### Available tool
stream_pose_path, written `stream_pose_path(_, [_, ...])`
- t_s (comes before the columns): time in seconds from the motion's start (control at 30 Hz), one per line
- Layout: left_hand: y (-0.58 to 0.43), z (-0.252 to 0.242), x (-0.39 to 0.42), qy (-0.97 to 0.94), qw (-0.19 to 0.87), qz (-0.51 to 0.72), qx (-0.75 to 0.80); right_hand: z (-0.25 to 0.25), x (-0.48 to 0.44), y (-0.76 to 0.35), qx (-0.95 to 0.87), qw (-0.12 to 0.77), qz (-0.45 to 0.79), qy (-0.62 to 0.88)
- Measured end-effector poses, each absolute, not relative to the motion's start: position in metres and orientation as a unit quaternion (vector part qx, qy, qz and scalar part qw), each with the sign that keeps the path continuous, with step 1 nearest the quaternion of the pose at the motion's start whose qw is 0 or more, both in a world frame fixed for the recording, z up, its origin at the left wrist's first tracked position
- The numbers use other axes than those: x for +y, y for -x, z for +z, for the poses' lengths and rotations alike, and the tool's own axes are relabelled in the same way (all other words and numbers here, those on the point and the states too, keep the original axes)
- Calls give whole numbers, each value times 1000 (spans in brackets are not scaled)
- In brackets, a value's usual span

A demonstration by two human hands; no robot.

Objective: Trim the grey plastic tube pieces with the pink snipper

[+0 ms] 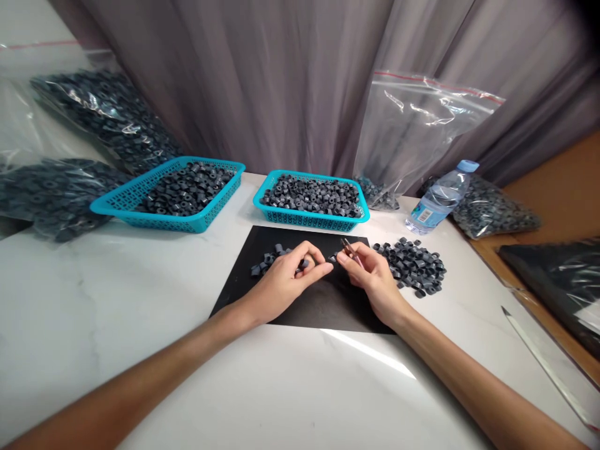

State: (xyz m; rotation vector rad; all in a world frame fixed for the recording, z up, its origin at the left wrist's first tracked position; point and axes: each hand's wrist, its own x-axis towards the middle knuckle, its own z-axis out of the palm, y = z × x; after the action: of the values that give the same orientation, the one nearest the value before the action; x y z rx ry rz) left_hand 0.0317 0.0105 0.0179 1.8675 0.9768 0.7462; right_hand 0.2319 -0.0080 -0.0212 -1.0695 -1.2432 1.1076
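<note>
Over the black mat (319, 309), my left hand (293, 272) is curled round a small dark grey part (303, 264), its thumb and index fingertips close to my right hand. My right hand (368, 272) grips thin tweezers (352, 253) that point up and to the left. Another small dark piece (332, 257) shows at the right fingertips; its exact hold is unclear. A small group of grey parts (269, 257) lies on the mat behind my left hand. Beside my right hand, a bigger loose pile of grey rings (419, 265) rests on the white table.
Two blue baskets (201, 222) (312, 220) of grey parts stand at the back. Filled plastic bags (107, 119) lean at the left. A tall clear bag (403, 131), a water bottle (435, 199) and another filled bag (492, 209) stand back right. A white strip (544, 362) lies at the right edge.
</note>
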Motion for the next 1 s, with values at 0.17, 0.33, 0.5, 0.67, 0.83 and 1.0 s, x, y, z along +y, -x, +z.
stream_pose_path(0.17, [-35,17,8,-755,421,301,403,-18,-11,-229,-551,520,489,433])
stream_pose_path(0.33, [-34,16,11,-753,435,308,386,-20,-11,-231,-556,511,497,428])
stream_pose_path(0.5, [-33,16,15,-734,482,311,362,-23,-9,-233,-540,519,509,423])
stream_pose_path(0.67, [-33,16,14,-715,520,302,356,-19,-12,-233,-559,492,523,415])
stream_pose_path(0.83, [-33,14,14,-715,528,297,348,-18,-10,-233,-543,500,543,400])
stream_pose_path(1.0, [-32,10,19,-659,611,293,327,-21,-7,-234,-499,534,555,396])
